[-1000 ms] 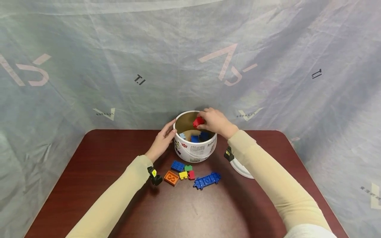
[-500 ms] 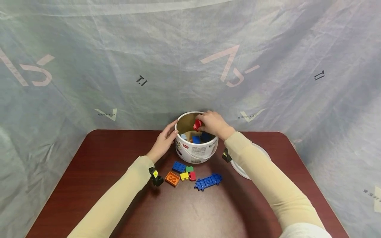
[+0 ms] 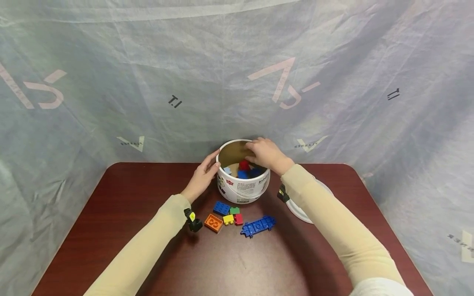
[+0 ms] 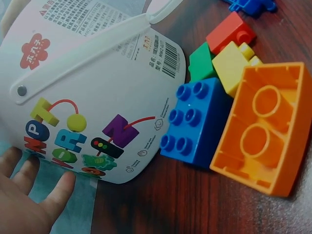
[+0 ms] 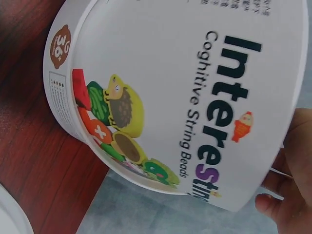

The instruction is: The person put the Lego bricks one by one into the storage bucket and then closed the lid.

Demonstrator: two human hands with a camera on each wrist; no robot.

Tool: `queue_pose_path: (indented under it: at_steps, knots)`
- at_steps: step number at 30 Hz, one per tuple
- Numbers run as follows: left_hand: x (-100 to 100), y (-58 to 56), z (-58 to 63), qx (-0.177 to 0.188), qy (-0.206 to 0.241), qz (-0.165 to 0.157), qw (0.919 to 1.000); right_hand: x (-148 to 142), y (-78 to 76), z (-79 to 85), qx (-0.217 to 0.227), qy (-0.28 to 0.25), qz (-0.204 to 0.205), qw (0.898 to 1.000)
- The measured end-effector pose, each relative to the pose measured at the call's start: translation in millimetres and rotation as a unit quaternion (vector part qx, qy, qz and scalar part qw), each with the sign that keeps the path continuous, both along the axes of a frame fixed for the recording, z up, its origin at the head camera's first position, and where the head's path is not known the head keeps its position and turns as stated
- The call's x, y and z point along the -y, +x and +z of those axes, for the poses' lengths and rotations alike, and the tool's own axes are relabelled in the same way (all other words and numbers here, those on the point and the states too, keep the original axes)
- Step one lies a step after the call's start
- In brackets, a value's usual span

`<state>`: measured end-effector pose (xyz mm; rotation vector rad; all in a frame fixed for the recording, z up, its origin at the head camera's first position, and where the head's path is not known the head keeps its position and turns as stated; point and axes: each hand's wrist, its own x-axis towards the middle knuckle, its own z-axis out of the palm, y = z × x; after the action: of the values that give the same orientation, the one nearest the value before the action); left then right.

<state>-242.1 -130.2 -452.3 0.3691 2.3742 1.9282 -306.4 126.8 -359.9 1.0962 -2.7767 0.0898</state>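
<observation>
A white bucket [image 3: 240,190] with printed sides stands near the table's back edge. Against its left wall my left hand [image 3: 201,176] lies with extended fingers; the left wrist view shows these fingers [image 4: 62,191] touching the printed side. My right hand [image 3: 267,155] is at the right rim, its fingertips reaching over into the bucket. A red block [image 3: 244,165] rests inside, below those fingertips and apart from them. Around it lie a blue block [image 3: 242,174] and a light blue piece [image 3: 227,170]. Part of the bucket's inside is hidden by the right hand.
In front of the bucket lie a blue brick [image 3: 221,208], a green brick [image 3: 234,210], a yellow brick [image 3: 228,220], a red brick [image 3: 238,219], an upturned orange brick [image 3: 213,223] and a blue chassis-like piece [image 3: 258,226]. A white lid [image 3: 301,211] lies partly under the right forearm.
The right hand has let go of the red block, which dropped from its fingers to the pieces in the bucket. The left hand stays at the bucket's side.
</observation>
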Motion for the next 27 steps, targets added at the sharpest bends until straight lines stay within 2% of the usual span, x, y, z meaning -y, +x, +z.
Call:
queue_pose_path:
  at_steps: [10, 20, 27]
  knots:
    - [0, 0.1, 3.7, 0.003, -0.014, 0.015, 0.9998, -1, 21.1, 7.1, -0.008, -0.037, 0.043, 0.998]
    - [-1, -1.2, 3.2, 0.012, 0.0, 0.009, 0.9999, -14, 48.3, 10.1, -0.021, -0.089, 0.086, 0.992]
    - [-1, -0.4, 3.0, 0.015, 0.012, 0.0, 0.9998, -22, 68.2, 9.1, -0.05, -0.109, 0.114, 0.986]
